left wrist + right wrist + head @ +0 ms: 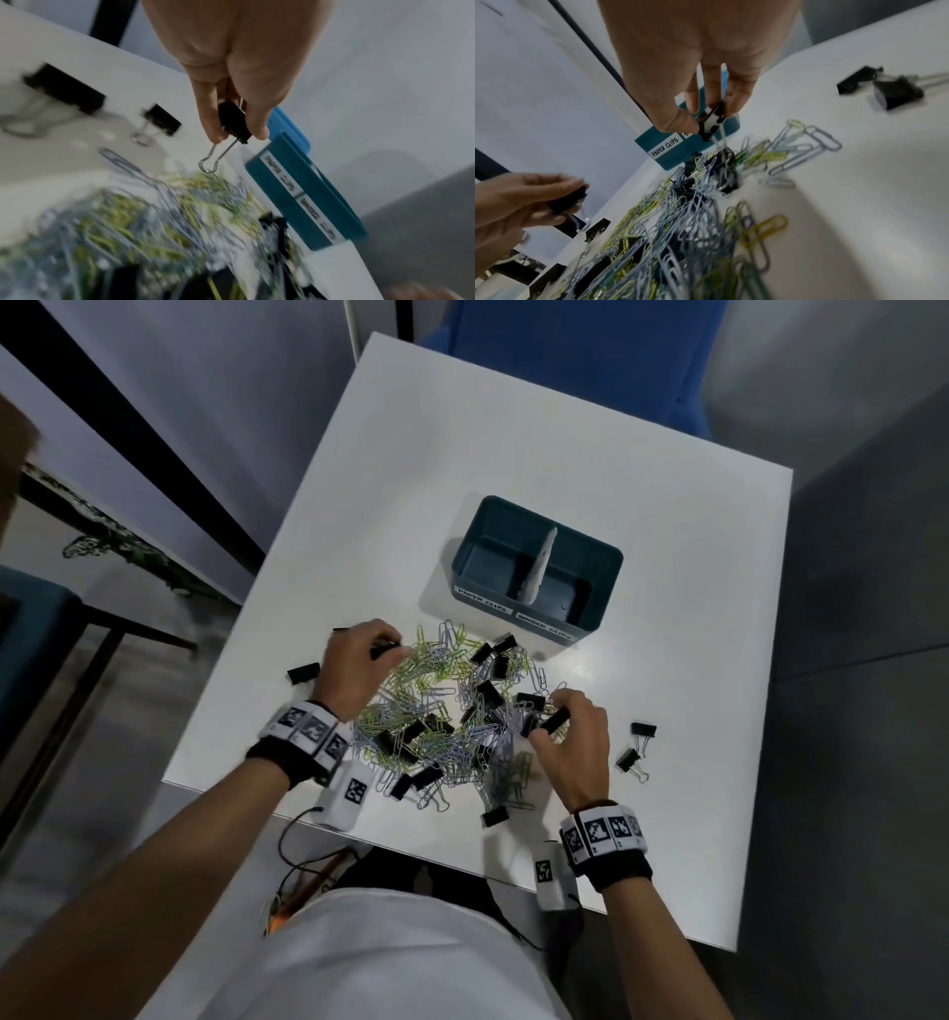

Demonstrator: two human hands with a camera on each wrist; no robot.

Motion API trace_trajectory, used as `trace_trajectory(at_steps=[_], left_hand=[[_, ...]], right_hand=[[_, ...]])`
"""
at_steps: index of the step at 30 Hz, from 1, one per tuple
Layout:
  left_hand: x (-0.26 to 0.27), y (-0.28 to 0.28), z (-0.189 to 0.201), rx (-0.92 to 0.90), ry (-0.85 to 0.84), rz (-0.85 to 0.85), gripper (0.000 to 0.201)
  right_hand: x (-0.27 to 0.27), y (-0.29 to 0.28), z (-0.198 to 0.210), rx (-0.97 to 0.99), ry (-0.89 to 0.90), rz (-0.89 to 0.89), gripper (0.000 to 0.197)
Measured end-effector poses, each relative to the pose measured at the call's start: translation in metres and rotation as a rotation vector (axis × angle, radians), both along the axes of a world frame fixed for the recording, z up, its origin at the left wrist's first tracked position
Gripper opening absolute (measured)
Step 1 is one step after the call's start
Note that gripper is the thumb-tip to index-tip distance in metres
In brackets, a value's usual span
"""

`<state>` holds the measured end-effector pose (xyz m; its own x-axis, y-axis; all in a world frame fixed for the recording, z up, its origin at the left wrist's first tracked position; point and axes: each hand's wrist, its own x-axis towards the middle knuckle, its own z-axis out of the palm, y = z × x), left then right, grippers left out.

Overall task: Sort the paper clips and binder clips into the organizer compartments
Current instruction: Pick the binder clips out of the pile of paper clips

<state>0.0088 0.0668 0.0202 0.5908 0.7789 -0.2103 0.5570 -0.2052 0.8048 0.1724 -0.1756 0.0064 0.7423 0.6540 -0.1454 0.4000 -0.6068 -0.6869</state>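
both hands (354,670) pinch binder clips (554,722) above pile (441,711).

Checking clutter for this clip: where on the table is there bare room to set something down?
Bare: the table beyond the organizer, and right of it toward the table's right edge. Crowded: the clip pile between the left hand and right hand, plus stray binder clips right of it.
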Motion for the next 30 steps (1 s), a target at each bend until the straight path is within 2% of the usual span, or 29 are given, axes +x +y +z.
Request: trace_trajectory(at_steps=[3, 5, 8, 12, 17, 22, 24, 27, 30], left_hand=[[-0.022, 0.036, -0.013, -0.025, 0.009, 0.191, 0.011], [-0.033, 0.057, -0.022, 0.02, 0.092, 0.249, 0.01], [-0.047, 0.079, -0.036, 0.071, 0.197, 0.246, 0.01], [-0.052, 0.086, -0.041, 0.095, 0.353, 0.16, 0.014], [-0.04, 0.072, -0.029, 0.347, 0.503, -0.063, 0.02], [0.008, 0.021, -0.017, 0.396, 0.351, -0.349, 0.018], [0.031, -0.001, -0.016, 0.408, 0.31, -0.479, 0.022], [0.068, -0.023, -0.022, 0.445, 0.276, -0.668, 0.041], [0.1, -0.033, -0.031, 0.475, 0.326, -0.823, 0.066]], right_hand=[[0.008, -0.008, 0.008, 0.044, 0.027, 0.062, 0.04], [0.014, -0.011, 0.011, 0.096, 0.096, 0.012, 0.04], [0.027, -0.018, 0.01, 0.149, 0.099, -0.106, 0.037], [0.05, -0.034, -0.002, 0.06, -0.006, -0.194, 0.037], [0.068, -0.049, -0.013, -0.003, -0.039, -0.259, 0.028], [0.076, -0.055, -0.025, -0.099, -0.027, -0.252, 0.026], [0.075, -0.053, -0.025, -0.137, -0.081, -0.234, 0.028], [0.06, -0.039, -0.021, -0.154, -0.169, -0.125, 0.029], [0.036, -0.016, -0.019, -0.189, -0.149, 0.11, 0.033]])
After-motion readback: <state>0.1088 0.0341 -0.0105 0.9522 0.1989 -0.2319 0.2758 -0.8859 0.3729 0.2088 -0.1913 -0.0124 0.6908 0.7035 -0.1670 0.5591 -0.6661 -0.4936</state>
